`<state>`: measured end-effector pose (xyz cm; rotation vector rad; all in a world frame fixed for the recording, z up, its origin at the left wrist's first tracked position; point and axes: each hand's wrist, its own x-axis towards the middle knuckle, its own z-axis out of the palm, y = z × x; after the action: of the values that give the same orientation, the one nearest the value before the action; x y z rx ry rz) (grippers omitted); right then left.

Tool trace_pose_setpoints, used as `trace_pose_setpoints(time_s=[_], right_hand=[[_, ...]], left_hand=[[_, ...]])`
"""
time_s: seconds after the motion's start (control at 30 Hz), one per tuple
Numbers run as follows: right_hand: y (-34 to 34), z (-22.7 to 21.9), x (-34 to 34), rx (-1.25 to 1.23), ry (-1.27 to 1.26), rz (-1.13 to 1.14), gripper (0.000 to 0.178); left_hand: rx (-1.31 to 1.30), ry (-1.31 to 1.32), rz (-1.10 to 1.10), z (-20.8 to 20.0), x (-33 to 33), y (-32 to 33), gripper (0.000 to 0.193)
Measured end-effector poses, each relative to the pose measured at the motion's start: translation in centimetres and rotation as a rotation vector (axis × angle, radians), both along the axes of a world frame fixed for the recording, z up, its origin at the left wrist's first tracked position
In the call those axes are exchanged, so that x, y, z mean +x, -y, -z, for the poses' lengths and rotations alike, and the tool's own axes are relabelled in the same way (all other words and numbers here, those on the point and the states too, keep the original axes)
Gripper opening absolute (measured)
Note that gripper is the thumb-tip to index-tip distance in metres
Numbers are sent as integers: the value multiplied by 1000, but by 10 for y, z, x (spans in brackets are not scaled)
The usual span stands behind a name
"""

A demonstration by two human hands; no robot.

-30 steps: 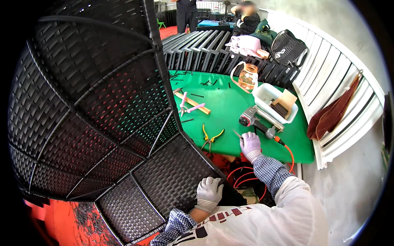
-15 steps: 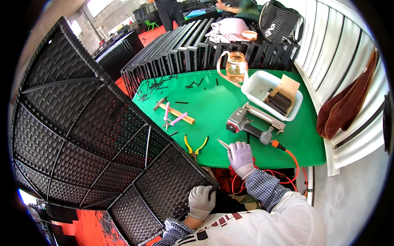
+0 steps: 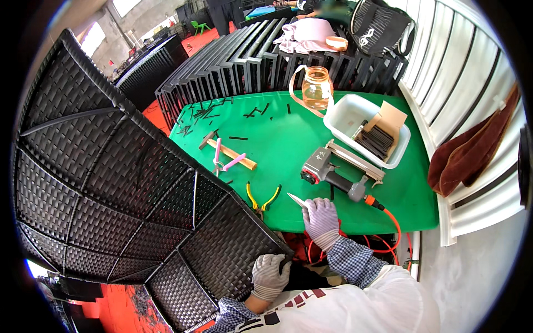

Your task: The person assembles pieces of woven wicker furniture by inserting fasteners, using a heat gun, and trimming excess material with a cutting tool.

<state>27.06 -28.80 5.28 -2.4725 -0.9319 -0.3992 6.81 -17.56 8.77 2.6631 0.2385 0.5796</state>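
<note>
Black woven wicker forms the chair (image 3: 105, 183) standing at the person's left, with its tall curved back rising from a flat seat (image 3: 222, 250). The gloved left hand (image 3: 270, 276) rests at the seat's near right edge, fingers bent; whether they grip it, I cannot tell. The gloved right hand (image 3: 322, 221) is closed around a slim pointed blade (image 3: 296, 200), its tip aimed up and left over the green tabletop (image 3: 277, 147). Just beyond lies a grey pneumatic nailer (image 3: 317, 165) bearing a pale mark too small to read, an orange air hose (image 3: 398, 227) at its handle. Yellow-handled pliers (image 3: 262, 201) lie left of the blade; farther off, pink-handled snips (image 3: 233, 162) touch a wooden-handled hammer (image 3: 244, 159). Dark red and black block lettering (image 3: 305, 300) crosses the person's white shirt (image 3: 361, 299), partly lost in folds. A black bag (image 3: 388, 22) behind the table carries a white emblem (image 3: 366, 38).
</note>
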Motion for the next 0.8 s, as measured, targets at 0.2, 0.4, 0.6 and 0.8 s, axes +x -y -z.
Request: trace_pose_setpoints(time_s=[0.2, 0.4, 0.6, 0.8], right_hand=[[-7, -10, -9, 32, 40, 33, 23], [-6, -9, -8, 55, 67, 73, 22], [-16, -14, -6, 60, 67, 95, 18], [-22, -15, -4, 47, 62, 105, 19]], left_hand=[[-64, -24, 93, -4, -16, -11, 30], [-94, -48, 206, -8, -21, -20, 29], [-157, -69, 303, -4, -34, -38, 30], [-196, -62, 349, -6, -40, -44, 31]])
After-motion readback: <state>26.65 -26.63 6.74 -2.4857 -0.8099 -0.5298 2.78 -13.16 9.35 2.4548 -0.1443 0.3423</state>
